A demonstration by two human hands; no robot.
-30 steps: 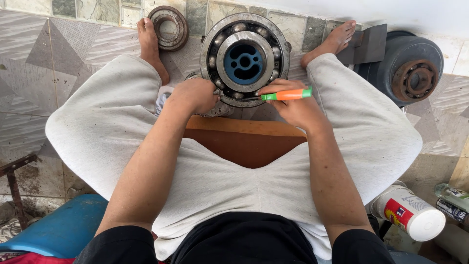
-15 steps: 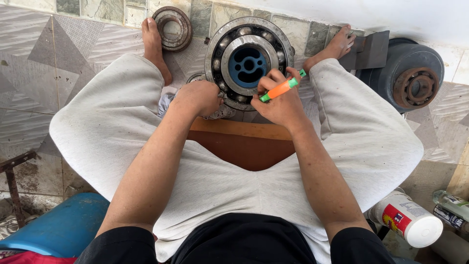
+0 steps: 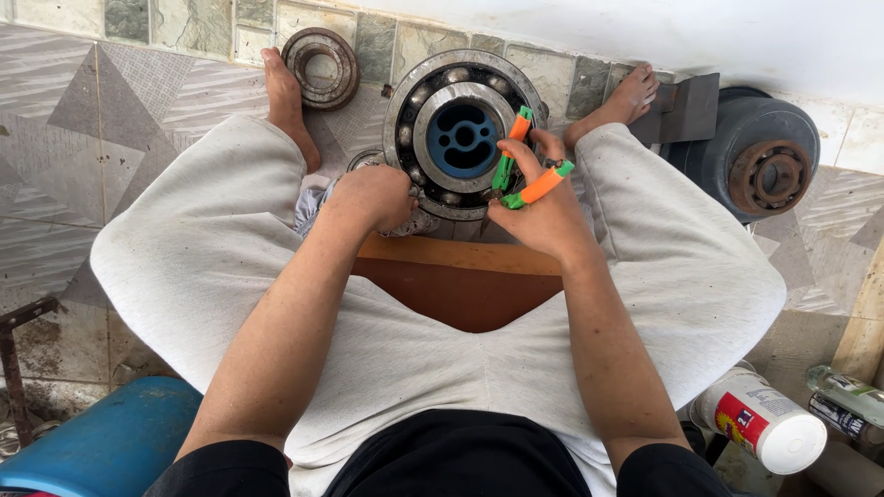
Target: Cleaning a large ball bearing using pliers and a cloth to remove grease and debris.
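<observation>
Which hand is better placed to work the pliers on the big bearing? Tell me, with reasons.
Probably the right hand: it already holds the orange-and-green pliers, their handles spread, over the large bearing. The left hand carries no tool and rests at the bearing's lower left rim, so it looks better suited to steadying.

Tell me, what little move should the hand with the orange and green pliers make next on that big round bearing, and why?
Probably squeeze the pliers shut. The right hand holds their handles spread apart, with the nose pointing down at the big bearing near its ring of steel balls, while the left hand steadies the bearing's lower edge. What the tips meet is hidden.
</observation>
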